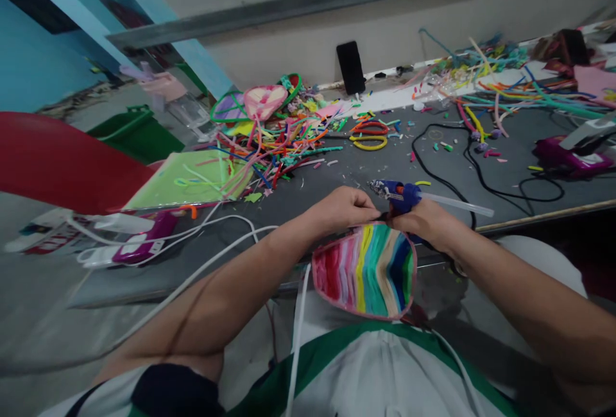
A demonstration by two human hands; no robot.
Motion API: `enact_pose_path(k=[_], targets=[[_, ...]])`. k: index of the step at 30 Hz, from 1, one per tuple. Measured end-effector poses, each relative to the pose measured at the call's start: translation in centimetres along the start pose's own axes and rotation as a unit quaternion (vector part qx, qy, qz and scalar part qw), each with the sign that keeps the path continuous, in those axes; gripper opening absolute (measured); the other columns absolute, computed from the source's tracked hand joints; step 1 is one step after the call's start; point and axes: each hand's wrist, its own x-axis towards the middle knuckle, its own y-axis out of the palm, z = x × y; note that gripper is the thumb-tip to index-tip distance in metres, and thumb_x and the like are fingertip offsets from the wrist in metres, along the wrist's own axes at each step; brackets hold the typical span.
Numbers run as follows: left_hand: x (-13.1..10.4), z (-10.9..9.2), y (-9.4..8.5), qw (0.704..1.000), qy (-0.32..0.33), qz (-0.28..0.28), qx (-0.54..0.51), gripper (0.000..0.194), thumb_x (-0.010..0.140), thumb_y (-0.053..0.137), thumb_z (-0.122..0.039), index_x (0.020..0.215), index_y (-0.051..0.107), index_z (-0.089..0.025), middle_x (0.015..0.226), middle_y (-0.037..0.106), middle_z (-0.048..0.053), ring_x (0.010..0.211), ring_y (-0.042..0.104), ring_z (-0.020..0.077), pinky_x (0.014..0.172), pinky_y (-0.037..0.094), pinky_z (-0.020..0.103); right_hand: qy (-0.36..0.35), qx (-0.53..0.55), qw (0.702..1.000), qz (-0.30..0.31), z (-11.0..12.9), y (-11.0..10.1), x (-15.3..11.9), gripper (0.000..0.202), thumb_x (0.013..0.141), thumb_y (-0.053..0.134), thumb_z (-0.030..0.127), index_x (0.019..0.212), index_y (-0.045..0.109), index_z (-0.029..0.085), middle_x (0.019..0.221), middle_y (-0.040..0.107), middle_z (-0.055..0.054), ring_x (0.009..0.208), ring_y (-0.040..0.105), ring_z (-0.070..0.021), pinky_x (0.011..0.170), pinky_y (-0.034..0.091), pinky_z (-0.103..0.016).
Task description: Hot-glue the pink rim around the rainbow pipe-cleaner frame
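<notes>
Just right of the frame's centre, the right hand (426, 219) is wrapped around a blue glue gun (408, 195); the left hand (350, 206) pinches what seems a small dark bit (384, 216), above the striped piece (369, 271) at lower centre.

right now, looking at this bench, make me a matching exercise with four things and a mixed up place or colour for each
1. glue gun
2. phone
3. bin
4. striped piece

A. propped against the wall
B. edged in pink
C. held in the right hand
D. plain green

Pairs: 1-C, 2-A, 3-D, 4-B
</notes>
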Motion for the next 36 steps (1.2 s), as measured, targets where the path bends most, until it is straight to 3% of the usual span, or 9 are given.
enact_pose_path(k=[6,9,11,13,18,21,29,36], targets=[[-3.0,0.3,-1.3,0.986,0.057,-0.134,0.075,0.027,0.082,0.051,-0.034,0.090,0.066,-0.013,0.081,0.066,0.003,0.075,0.058,0.0144,0.068,0.043,0.024,-0.001,0.005,1.000,0.014,-0.5,-0.2,0.0,0.007,0.064,0.058,0.022,0.067,0.053,0.019,0.058,0.047,0.004,0.053,0.039,-0.0106,0.048,0.031,-0.024],[-5.1,0.5,-0.8,0.948,0.104,-0.247,0.170,0.025,0.083,0.052,-0.030,0.099,0.062,-0.015,0.101,0.063,0.007,0.095,0.056,0.0180,0.084,0.042,0.028,0.006,0.018,0.999,0.025,-0.5,-0.3,-0.1,0.007,0.064,0.060,0.022,0.069,0.055,0.019,0.060,0.049,0.003,0.054,0.041,-0.0108,0.049,0.032,-0.024],[-6.5,0.7,0.0,0.927,0.119,-0.284,0.213,0.021,0.083,0.052,-0.028,0.097,0.059,-0.014,0.100,0.060,0.009,0.097,0.054,0.0189,0.087,0.041,0.030,0.014,0.020,0.999,0.029,-0.4,-0.4,-0.2,0.008,0.064,0.060,0.023,0.068,0.055,0.019,0.059,0.050,0.003,0.054,0.041,-0.0111,0.049,0.032,-0.025],[-7.5,1.0,0.8,0.927,0.106,-0.273,0.233,0.019,0.083,0.053,-0.030,0.093,0.057,-0.014,0.097,0.059,0.009,0.094,0.054,0.0196,0.086,0.042,0.032,0.016,0.029,0.999,0.031,-0.3,-0.5,-0.2,0.008,0.064,0.061,0.023,0.067,0.055,0.019,0.059,0.050,0.002,0.054,0.041,-0.0112,0.049,0.032,-0.025],[-7.9,2.0,2.3,0.960,0.047,-0.150,0.231,0.020,0.084,0.050,-0.029,0.097,0.061,-0.018,0.094,0.064,0.006,0.088,0.057,0.0195,0.080,0.043,0.030,0.012,0.044,0.998,0.033,-0.6,-0.4,-0.1,0.007,0.064,0.061,0.023,0.068,0.056,0.019,0.059,0.051,0.002,0.055,0.042,-0.0115,0.049,0.032,-0.025],[-7.3,2.3,2.4,0.972,0.017,-0.143,0.187,0.018,0.084,0.049,-0.028,0.089,0.064,-0.019,0.087,0.066,0.003,0.080,0.058,0.0169,0.072,0.043,0.026,0.021,0.034,0.999,0.021,-1.0,-0.3,0.2,0.009,0.063,0.061,0.023,0.069,0.056,0.019,0.059,0.051,0.003,0.054,0.043,-0.0114,0.049,0.032,-0.024],[-6.3,2.5,1.5,0.987,-0.030,-0.138,0.076,0.025,0.081,0.054,-0.038,0.084,0.067,-0.016,0.080,0.068,0.002,0.071,0.059,0.0151,0.062,0.044,0.023,0.033,0.034,0.999,0.022,-0.7,-0.2,0.0,0.007,0.063,0.061,0.021,0.067,0.056,0.019,0.060,0.051,0.003,0.056,0.043,-0.0115,0.052,0.033,-0.025],[-4.2,1.3,-1.1,0.992,-0.027,-0.118,0.034,0.027,0.073,0.063,-0.039,0.078,0.069,-0.013,0.073,0.068,0.003,0.066,0.058,0.0142,0.060,0.045,0.023,0.018,0.169,0.985,0.009,-1.5,0.2,0.3,0.010,0.064,0.063,0.021,0.071,0.057,0.018,0.059,0.053,0.003,0.055,0.048,-0.0125,0.050,0.035,-0.024]])
